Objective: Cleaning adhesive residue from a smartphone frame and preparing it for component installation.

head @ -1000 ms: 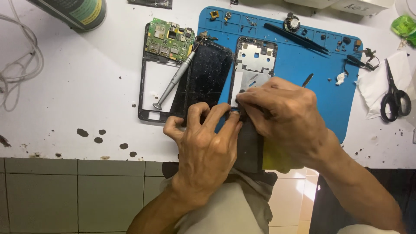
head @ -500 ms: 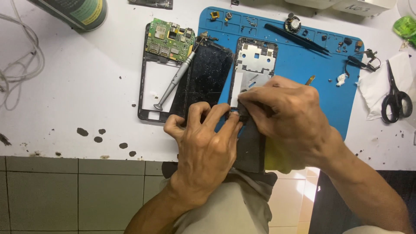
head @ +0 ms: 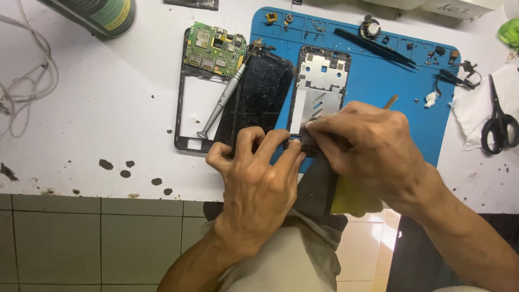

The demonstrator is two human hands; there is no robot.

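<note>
Hands over blue mat, left hand pressing phone frame, right hand pinching its lower edge.

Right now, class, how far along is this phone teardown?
Done: the circuit board sits in a separate frame, and the cracked screen lies loose. In hand: both hands, left and right, work at the metal frame with a tool. Left: small screws remain scattered on the mat.

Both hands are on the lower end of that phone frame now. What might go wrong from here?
The left hand and right hand press on the phone frame at the table edge, so it may slip off. The cracked screen panel lies beside the fingers and might cut them. A nudged screwdriver may scrape the green circuit board.
</note>
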